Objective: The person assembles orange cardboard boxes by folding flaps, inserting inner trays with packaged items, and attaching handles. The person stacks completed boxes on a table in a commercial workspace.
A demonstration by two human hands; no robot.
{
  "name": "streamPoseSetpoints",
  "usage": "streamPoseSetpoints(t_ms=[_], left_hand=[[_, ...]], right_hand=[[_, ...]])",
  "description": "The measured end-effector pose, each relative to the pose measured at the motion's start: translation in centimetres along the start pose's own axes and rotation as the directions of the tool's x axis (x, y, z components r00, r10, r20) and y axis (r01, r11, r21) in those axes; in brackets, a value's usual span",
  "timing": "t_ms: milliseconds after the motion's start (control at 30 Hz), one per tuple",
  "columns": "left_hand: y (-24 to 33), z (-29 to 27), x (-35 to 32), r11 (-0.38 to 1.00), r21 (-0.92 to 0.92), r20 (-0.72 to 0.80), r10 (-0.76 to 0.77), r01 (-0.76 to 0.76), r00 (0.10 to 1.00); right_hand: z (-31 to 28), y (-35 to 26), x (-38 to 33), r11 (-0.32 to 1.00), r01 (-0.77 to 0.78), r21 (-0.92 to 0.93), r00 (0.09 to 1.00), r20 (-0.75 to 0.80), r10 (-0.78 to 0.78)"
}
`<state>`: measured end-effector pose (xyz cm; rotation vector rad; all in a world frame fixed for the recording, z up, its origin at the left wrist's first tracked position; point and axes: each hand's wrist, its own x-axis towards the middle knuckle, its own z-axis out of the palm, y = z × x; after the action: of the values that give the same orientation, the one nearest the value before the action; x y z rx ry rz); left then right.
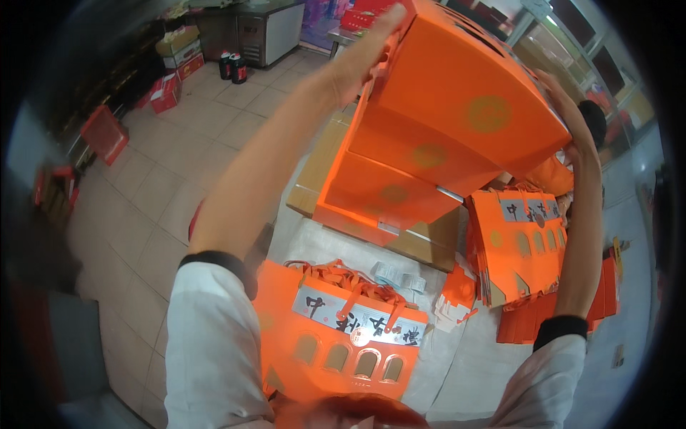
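Observation:
Both my arms reach up and forward to a large orange gift box (464, 79) with round gold emblems. My left hand (361, 68) grips its left edge. Along the right edge lies my right hand (564, 107), its fingers partly hidden behind the box. Beneath it stand more orange boxes (389, 193) in a stack; whether the top one touches them I cannot tell. The stack rests on a brown cardboard box (425, 247). Nearest me is a pile of orange paper gift bags (350, 350) with ribbon handles (343, 275) and grey label strips.
To the right lie another pile of orange bags (522, 247) and small orange-and-white cards (456, 297). Pale wrapped packs (396, 277) sit behind the near bags. Left on the tiled floor (193, 150) are a red crate (106, 134), black-and-red containers (234, 68) and a metal cabinet (268, 32).

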<state>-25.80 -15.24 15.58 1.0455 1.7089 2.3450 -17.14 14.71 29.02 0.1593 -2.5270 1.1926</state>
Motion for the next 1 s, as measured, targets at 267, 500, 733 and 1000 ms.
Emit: streamPoseSetpoints(t_ms=[267, 500, 733, 1000], left_hand=[[-5.1, 3.6, 0.0, 0.804, 0.372, -0.104, 0.532, -0.463, 0.84], [-10.1, 1.5, -5.0, 0.906, 0.386, -0.292, 0.3, -0.175, 0.908], [-21.0, 0.7, -41.6, 0.442, 0.747, -0.495, -0.129, 0.497, 0.859], [-24.9, 5.4, -53.2, 0.468, 0.314, -0.749, -0.413, 0.826, 0.518]], right_hand=[[2.8, 4.2, -3.7, 0.94, 0.137, 0.313, 0.973, -0.223, -0.068], [-0.7, 16.5, -9.1, 0.984, -0.058, 0.17, 0.892, -0.434, 0.127], [14.8, 37.7, -49.2, 0.515, -0.75, -0.416, 0.655, -0.352, 0.669], [15.8, 39.0, -61.8, 0.593, -0.78, 0.2, 0.566, -0.179, 0.805]])
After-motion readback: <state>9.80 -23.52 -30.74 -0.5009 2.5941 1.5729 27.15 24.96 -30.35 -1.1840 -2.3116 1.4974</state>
